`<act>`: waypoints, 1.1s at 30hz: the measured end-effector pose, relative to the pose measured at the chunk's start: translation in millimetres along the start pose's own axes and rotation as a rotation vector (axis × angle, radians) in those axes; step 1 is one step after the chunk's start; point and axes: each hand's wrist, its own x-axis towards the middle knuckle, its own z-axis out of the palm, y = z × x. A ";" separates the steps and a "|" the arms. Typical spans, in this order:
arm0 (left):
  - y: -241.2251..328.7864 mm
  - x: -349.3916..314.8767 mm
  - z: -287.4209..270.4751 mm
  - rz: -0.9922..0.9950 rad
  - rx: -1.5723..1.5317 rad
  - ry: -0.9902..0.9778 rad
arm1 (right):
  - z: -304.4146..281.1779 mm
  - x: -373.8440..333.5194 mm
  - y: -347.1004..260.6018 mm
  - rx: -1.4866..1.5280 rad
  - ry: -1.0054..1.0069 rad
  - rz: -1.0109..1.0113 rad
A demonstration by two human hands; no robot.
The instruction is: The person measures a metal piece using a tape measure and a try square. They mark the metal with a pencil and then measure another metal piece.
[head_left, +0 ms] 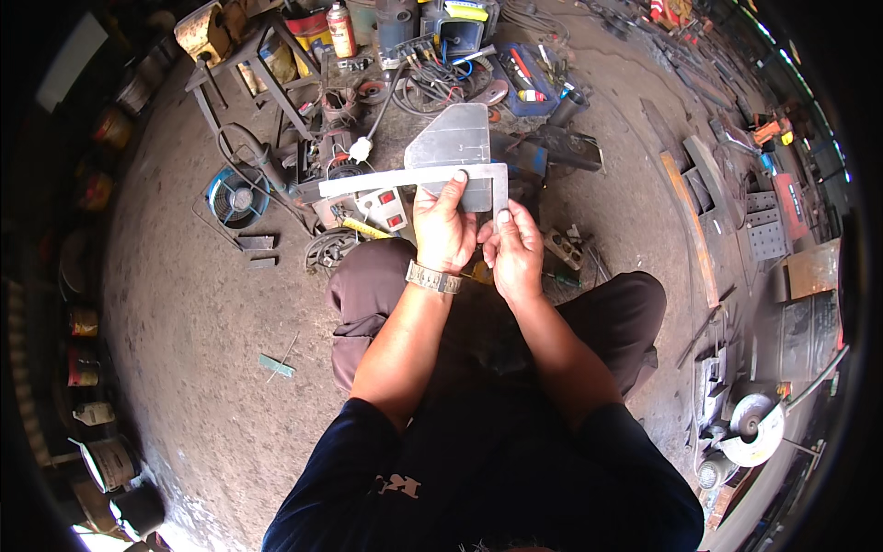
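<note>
A steel square point(377, 182) lies across a flat grey metal plate point(448, 138) with one slanted corner, both held up in front of my knees. My left hand point(443, 230) grips the two together, its thumb pressing on the square's long arm and its fingers behind the plate. My right hand point(517, 259) pinches the lower end of the square's short arm, beside the plate's right edge. Faint lines show on the plate's face. The fingers behind the plate are partly hidden.
Beyond the plate lie tangled cables point(432, 81) and a blue tray point(529, 92) of tools. A blue fan point(237, 196) and a socket box with red switches point(382, 210) stand to the left. Metal bars point(690, 225) and a machine with a large disc point(754, 428) are at right.
</note>
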 end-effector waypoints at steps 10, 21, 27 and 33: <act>0.3 -0.6 3.2 0.033 0.037 0.007 | -1.0 -0.1 1.9 -0.025 -0.015 0.012; -1.6 0.5 1.6 0.046 0.066 0.060 | -2.6 -1.7 3.6 -0.071 -0.005 0.036; -1.4 1.1 1.0 0.035 0.083 0.056 | -3.1 -2.0 4.0 -0.083 -0.018 0.007; -2.0 3.2 -3.0 0.035 0.092 0.060 | -1.4 -3.2 3.9 -0.112 -0.018 -0.018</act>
